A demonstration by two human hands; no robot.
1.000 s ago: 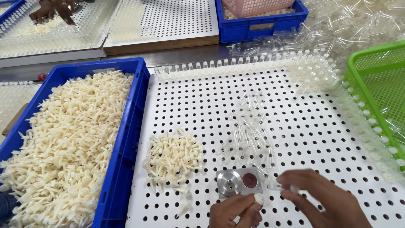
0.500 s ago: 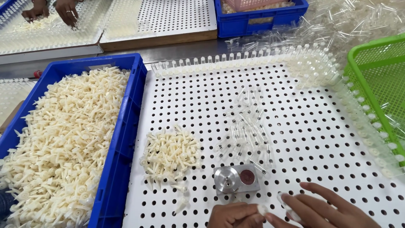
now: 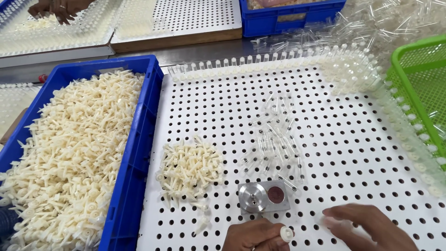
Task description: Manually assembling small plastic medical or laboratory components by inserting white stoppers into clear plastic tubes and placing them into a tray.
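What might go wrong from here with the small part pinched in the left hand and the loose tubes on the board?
1. The white cap sits at the fingertips of the left hand; it could slip and drop.
2. The clear tubes lie loose on the perforated board and may roll if the right hand sweeps them.
3. The small pile of cream parts beside the metal block could scatter.

Shiny metal block on matt white perforated plastic board.
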